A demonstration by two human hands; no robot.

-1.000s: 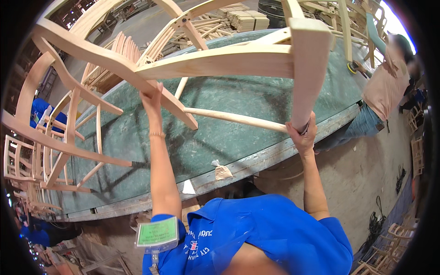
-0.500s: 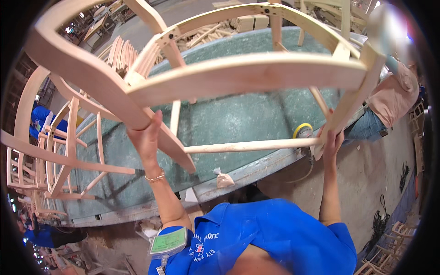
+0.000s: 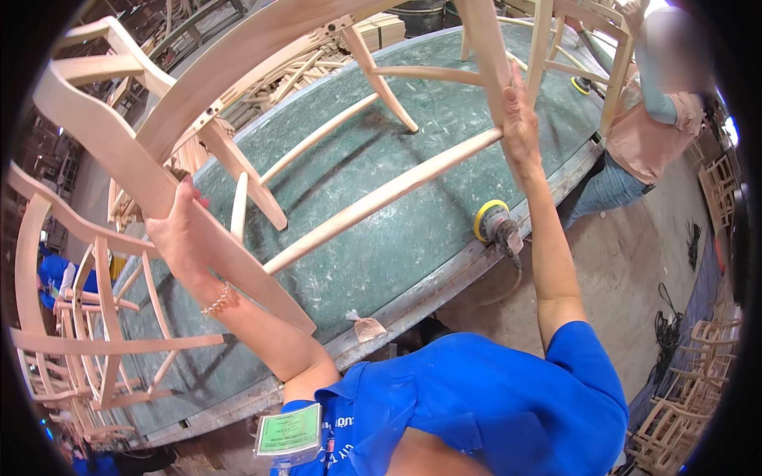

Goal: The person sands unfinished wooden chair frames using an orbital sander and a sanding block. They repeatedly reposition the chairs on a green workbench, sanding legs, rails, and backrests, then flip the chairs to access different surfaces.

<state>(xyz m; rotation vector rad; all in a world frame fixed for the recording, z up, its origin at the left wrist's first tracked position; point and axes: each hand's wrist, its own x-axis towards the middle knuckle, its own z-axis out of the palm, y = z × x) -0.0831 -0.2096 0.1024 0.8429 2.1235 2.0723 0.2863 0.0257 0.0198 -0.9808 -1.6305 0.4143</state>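
I hold an unfinished pale wooden chair frame [image 3: 238,87] up over a green-topped workbench [image 3: 413,238]. My left hand [image 3: 178,238] grips one of its legs on the left side. My right hand [image 3: 520,119] grips another leg near where a round stretcher rung [image 3: 381,198] joins it. The frame is tilted, with its legs and rungs spread across the upper part of the view.
A yellow-padded orbital sander [image 3: 496,226] lies at the bench's near edge, beside a scrap of sandpaper [image 3: 365,327]. More bare chair frames [image 3: 71,333] stand at the left and far right. A person in a pink top [image 3: 647,135] handles another chair at the bench's far end.
The chair frame has swung round and tilted; my right hand rose to the upper right, my left hand moved lower left. The sander came fully into view.
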